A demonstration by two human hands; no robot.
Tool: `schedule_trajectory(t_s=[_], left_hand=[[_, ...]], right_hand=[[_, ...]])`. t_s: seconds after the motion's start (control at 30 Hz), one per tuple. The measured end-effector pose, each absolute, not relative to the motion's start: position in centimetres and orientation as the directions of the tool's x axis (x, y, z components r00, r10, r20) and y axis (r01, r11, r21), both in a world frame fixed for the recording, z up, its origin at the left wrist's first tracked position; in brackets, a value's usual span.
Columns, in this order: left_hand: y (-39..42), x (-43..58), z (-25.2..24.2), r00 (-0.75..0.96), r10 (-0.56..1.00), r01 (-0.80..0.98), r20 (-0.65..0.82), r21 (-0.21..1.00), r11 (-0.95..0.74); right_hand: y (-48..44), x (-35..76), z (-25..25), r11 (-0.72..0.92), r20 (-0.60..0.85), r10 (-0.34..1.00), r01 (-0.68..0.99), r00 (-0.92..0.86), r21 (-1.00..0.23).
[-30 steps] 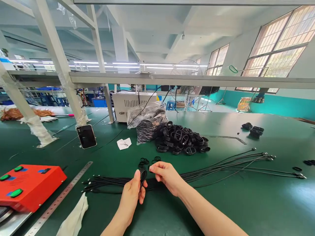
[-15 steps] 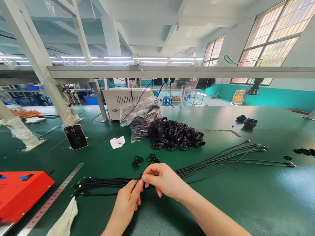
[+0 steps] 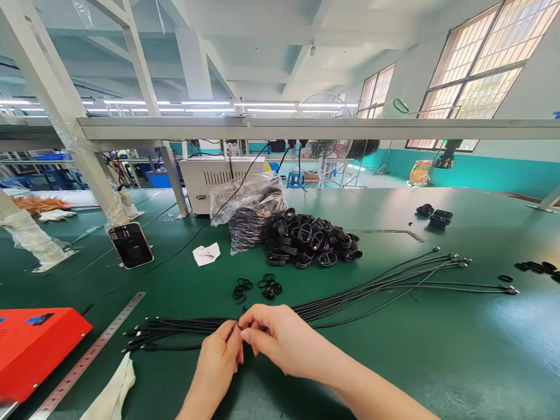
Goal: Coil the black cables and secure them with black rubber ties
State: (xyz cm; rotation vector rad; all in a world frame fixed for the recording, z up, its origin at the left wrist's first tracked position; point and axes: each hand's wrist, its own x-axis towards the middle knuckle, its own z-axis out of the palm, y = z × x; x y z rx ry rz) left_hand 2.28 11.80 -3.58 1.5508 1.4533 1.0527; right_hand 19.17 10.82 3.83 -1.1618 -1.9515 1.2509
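R hand [image 3: 284, 341] pinches light, floppy black cables [image 3: 184, 326] mid-bundle just right of steel ruler [image 3: 90, 353], L hand [image 3: 216, 359] curled alongside, grip unclear; tangle-prone, so best held near middle

Black cables [image 3: 184, 325] — bundled, lying flat

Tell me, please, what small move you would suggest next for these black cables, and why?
Probably pick up a black ring with the right hand: the rings lie just beyond it, and the left hand is beside it at the cable bundle.
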Motion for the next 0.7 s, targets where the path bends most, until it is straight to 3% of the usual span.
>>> schedule_trajectory(t_s=[0.13, 0.3, 0.4, 0.53, 0.7], left_hand=[[11.8, 1.5, -2.8, -0.096, 0.987, 0.404, 0.128, 0.911, -0.079], [11.4, 2.5, -2.7, -0.052, 0.983, 0.396, 0.174, 0.907, -0.14], [11.5, 2.9, -2.9, 0.03, 0.983, 0.381, 0.179, 0.908, -0.177], [11.5, 2.6, -2.9, 0.136, 0.984, 0.341, 0.112, 0.927, -0.152], [10.9, 2.8, -2.8, 0.294, 0.956, 0.268, 0.016, 0.958, -0.099]], right_hand=[[10.6, 18.9, 3.4, 0.041, -0.145, 0.835, 0.323, -0.531, -0.945], [11.5, 19.7, 2.9, 0.107, -0.209, 0.812, 0.491, -0.545, -0.865], [12.0, 21.0, 4.0, 0.185, -0.17, 0.871, 0.628, -0.461, -0.756], [12.2, 21.4, 5.4, 0.213, -0.129, 0.939, 0.834, -0.318, -0.509], [11.6, 20.3, 4.7, 0.375, -0.008, 0.914, 0.854, -0.405, -0.36]])
